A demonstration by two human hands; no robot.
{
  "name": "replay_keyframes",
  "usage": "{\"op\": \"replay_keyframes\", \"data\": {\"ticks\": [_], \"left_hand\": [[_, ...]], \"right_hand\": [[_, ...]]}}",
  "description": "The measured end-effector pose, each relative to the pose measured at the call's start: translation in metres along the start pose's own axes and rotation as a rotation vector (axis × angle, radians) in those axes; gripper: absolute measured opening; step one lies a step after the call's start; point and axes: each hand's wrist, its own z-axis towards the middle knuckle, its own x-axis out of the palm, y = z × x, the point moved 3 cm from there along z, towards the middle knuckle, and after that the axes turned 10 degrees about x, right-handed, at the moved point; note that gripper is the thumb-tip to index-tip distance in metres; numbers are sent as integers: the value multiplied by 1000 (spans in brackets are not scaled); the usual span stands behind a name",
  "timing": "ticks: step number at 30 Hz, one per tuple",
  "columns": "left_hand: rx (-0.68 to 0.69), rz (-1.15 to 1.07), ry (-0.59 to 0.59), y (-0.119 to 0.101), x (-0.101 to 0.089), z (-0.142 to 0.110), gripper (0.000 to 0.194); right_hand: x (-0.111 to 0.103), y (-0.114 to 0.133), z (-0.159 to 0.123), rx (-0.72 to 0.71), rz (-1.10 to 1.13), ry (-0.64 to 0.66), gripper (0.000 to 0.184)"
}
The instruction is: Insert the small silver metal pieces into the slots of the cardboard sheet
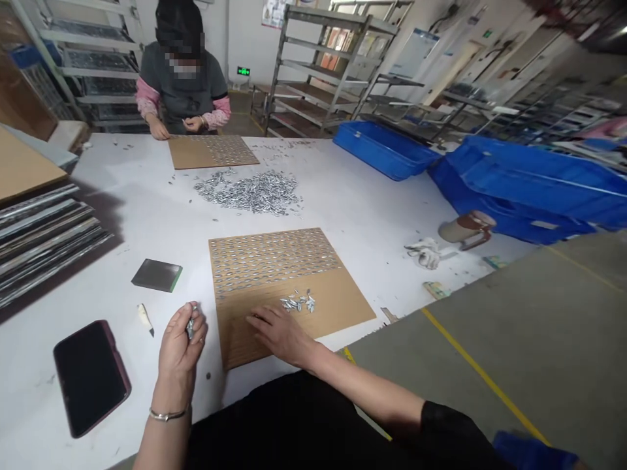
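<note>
My left hand [182, 336] is raised above the white table at the board's left side, palm up, its fingers curled around several small silver metal pieces [191, 326]. My right hand [281, 331] is low over the bare lower part of a brown board [343, 297], fingers stretched out; no piece shows in them. Rows of slim silver pieces [274, 258] cover the far half of that board. Just beyond my right hand, a small loose heap of the same pieces [300, 302] lies on the board.
A large pile of metal pieces [252, 190] lies farther back. Opposite, a person [183, 78] handles another board [189, 153]. To my left are a phone [91, 375], a small knife [145, 318], a dark block [157, 275] and stacked boards [44, 241]. Rightward are a mug [463, 228], gloves [425, 253] and blue bins [386, 153].
</note>
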Motion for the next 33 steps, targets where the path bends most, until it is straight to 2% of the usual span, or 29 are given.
{"op": "replay_keyframes", "data": {"ticks": [2,4,6,8,11,14,18,22,24,28,30,33], "left_hand": [[-7,8,8,1,1,1,21],[-5,25,5,1,1,1,19],[0,43,0,1,2,1,17],[5,55,5,1,3,1,15],[10,69,37,2,6,1,16],[6,96,77,4,6,2,20],[15,84,84,5,2,3,27],[23,61,62,7,-1,3,29],[24,57,48,8,-3,2,28],[12,64,55,8,-5,-2,29],[-3,70,67,8,-5,-4,30],[-13,90,52,7,-5,-6,34]], "right_hand": [[-5,-8,-16,-29,37,-17,39],[-17,-22,-24,4,71,-68,38],[-35,-43,-24,130,68,-152,35],[-51,-68,-20,323,10,-223,32],[-60,-94,-8,521,-115,-174,21],[-59,-103,5,513,-122,-74,10],[-63,-93,16,471,-62,17,16],[-64,-58,29,405,179,-78,19],[-51,-37,39,418,370,-81,15],[-7,-5,62,579,754,16,11],[10,2,72,639,803,23,12],[20,7,83,620,654,-68,13]]}}
